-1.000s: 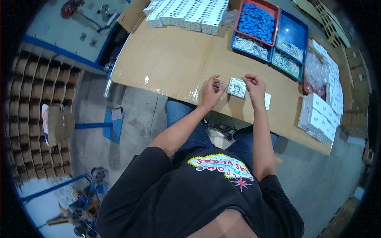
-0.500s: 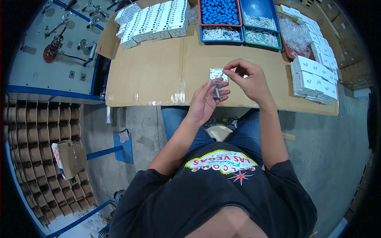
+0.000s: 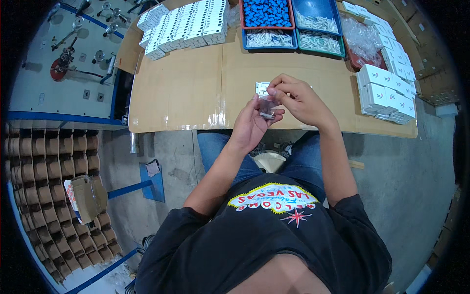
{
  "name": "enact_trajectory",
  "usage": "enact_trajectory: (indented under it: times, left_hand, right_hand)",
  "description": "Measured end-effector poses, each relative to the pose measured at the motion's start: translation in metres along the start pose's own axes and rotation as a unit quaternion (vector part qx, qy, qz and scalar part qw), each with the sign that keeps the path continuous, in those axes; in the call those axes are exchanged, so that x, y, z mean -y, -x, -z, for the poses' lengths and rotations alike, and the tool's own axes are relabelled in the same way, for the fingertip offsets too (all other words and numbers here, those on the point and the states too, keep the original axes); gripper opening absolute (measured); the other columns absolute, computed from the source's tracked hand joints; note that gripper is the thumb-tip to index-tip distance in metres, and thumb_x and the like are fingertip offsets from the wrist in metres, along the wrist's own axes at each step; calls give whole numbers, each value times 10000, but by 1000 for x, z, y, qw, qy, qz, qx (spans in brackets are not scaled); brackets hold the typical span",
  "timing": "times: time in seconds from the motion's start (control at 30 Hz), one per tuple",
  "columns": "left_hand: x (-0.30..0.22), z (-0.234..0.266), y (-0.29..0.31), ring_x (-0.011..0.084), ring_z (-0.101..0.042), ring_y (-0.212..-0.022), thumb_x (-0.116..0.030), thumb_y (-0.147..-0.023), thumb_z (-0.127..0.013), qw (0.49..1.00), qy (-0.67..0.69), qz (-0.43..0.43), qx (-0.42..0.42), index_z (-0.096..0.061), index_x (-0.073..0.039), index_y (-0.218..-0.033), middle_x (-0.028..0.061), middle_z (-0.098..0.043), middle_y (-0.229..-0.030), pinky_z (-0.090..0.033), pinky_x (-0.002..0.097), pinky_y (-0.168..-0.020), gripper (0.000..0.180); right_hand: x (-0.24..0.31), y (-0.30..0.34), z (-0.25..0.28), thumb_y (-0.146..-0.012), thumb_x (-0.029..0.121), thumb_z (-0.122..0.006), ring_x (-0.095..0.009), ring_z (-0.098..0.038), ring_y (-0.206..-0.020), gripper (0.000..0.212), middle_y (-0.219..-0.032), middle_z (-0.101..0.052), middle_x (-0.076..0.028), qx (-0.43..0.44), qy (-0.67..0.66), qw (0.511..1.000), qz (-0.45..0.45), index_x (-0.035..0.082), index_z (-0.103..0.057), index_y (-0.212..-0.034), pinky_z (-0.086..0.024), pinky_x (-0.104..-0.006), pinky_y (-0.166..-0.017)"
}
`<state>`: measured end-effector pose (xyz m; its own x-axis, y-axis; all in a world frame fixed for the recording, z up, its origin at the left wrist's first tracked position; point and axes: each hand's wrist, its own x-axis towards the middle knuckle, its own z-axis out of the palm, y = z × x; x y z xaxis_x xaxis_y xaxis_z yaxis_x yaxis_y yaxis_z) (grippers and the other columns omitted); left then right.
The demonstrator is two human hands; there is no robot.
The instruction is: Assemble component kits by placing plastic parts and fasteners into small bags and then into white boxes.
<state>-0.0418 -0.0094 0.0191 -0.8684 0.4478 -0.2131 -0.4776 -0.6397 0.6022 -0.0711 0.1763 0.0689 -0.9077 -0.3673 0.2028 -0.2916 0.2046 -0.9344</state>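
Observation:
A small clear plastic bag [image 3: 268, 104] is held in my left hand [image 3: 247, 126], with the thumb on one side and the fingers behind it. Something small and white shows in the bottom of the bag. My right hand [image 3: 304, 104] is closed in a pinch right at the bag's upper end. Its fingers hide whatever lies between them. Just beyond both hands, a white square part [image 3: 261, 88] with small dark marks lies on the cardboard-covered table [image 3: 181, 93], partly covered by the right fingers.
White box-like units [image 3: 188, 27] stand in rows at the far left. Trays hold blue pieces [image 3: 267, 13] and white plugs [image 3: 269, 39] at the back. Clear bags [image 3: 361, 36] fill a red tray, beside stacked white boxes [image 3: 387, 93] at the right.
My right hand has moved left and its pinched fingers have come to the top of the bag. The left hand stays nearly in place, still holding the bag.

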Motion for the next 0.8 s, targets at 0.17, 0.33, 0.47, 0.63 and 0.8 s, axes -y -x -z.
enact_trajectory:
  times: [0.17, 0.33, 0.47, 0.63, 0.8]
  left_hand:
    - [8, 24, -14, 213, -663, -971, -413, -1091, -439, 998, 16, 16, 55, -553, -18, -1347, 135, -670, -1213, -539, 364, -903, 484]
    - [20, 78, -43, 197, -602, -944, -393, -1073, -490, 973, 172, 138, 68, -509, -89, -1438, 92, -661, -1183, -507, 382, -906, 476]
    - [45, 169, -73, 218, -601, -935, -381, -1070, -495, 955, 237, 170, 53, -506, -101, -1431, 116, -642, -1231, -513, 403, -907, 457]
    - [51, 198, -90, 204, -567, -841, -390, -1056, -514, 917, 311, 213, 131, -598, -102, -1291, 96, -647, -1138, -512, 416, -892, 381]
    - [50, 193, -89, 209, -557, -861, -417, -1034, -538, 936, 234, 249, 88, -601, -111, -1304, 92, -635, -1136, -464, 428, -981, 412]
  right_hand:
    - [-6, -6, 1, -1044, 210, -585, -133, -636, -833, 283, -966, -667, -85, 2, -19, 1000, -21, -42, -705, -998, -511, -290, -706]
    - [-80, -11, 21, -1028, 173, -596, -118, -641, -863, 231, -968, -697, -53, -55, -25, 990, -127, -23, -715, -1056, -518, -282, -776]
    - [-170, -12, 49, -965, 228, -676, -140, -681, -803, 259, -903, -740, -89, -147, 42, 973, -172, -16, -721, -1036, -544, -303, -751]
    - [-243, -22, 118, -920, 174, -680, -233, -726, -866, 214, -949, -753, -131, -246, 147, 942, -176, 7, -727, -1046, -566, -351, -798]
    - [-260, -50, 171, -918, 190, -665, -313, -727, -913, 199, -943, -745, -164, -321, 297, 879, -189, 52, -738, -1041, -570, -410, -796]
